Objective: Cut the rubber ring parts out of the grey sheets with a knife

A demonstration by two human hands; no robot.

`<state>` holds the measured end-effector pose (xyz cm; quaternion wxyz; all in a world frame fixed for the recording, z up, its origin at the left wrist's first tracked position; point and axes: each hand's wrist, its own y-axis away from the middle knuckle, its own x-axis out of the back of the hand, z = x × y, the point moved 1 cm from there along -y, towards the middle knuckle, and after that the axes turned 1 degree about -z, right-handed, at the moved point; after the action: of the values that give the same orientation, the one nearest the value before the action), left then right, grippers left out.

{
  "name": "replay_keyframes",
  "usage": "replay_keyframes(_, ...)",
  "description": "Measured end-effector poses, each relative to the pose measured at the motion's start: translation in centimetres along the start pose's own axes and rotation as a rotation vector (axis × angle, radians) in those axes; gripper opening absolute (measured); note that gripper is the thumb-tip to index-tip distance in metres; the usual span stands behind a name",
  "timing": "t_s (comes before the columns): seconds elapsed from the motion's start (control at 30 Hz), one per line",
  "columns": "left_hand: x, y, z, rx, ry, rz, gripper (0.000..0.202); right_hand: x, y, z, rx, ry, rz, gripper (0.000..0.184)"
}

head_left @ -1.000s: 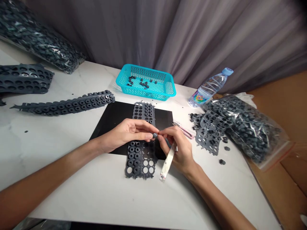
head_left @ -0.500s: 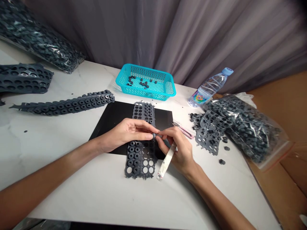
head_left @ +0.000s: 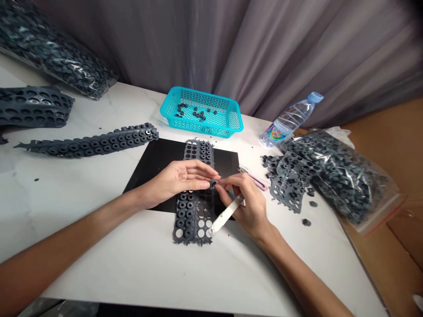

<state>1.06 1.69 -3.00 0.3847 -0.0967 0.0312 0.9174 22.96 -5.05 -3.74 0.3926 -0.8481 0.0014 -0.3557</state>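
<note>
A grey rubber sheet (head_left: 194, 211) of small rings lies on a black mat (head_left: 158, 165) in front of me. My left hand (head_left: 180, 179) pinches a small grey rubber ring (head_left: 213, 183) at its fingertips, just above the sheet. My right hand (head_left: 246, 202) meets it there, fingers closed round a pale craft knife (head_left: 226, 214) whose handle slants down to the left over the sheet. Several holes in the sheet stand vacant.
A teal basket (head_left: 202, 115) with loose rings sits behind the mat. Long ring strips (head_left: 89, 141) lie left, a water bottle (head_left: 289, 119), a pink cutter (head_left: 254, 177), punched scraps (head_left: 287, 181) and a bag of rings (head_left: 343, 176) right. Another bag (head_left: 56, 53) is far left.
The knife handle has swung further left and flatter across the sheet. My left fingers have opened a little round the ring. Both hands stay in place.
</note>
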Motion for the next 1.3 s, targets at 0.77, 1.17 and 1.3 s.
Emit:
replay_keyframes(0.77, -0.27, 0.0, 0.1, 0.022, -0.032, -0.007, 0.027, -0.03, 0.09, -0.05, 0.01, 0.025, -0.047, 0.025)
replay_keyframes(1.17, -0.29, 0.01, -0.09, -0.013, -0.021, 0.032, 0.025, 0.07, 0.01, -0.13, 0.024, 0.043, -0.061, 0.027)
replay_keyframes(1.3, -0.36, 0.05, 0.01, -0.013, -0.014, 0.057, 0.027, 0.15, 0.02, -0.17, 0.014, 0.033, -0.048, 0.031)
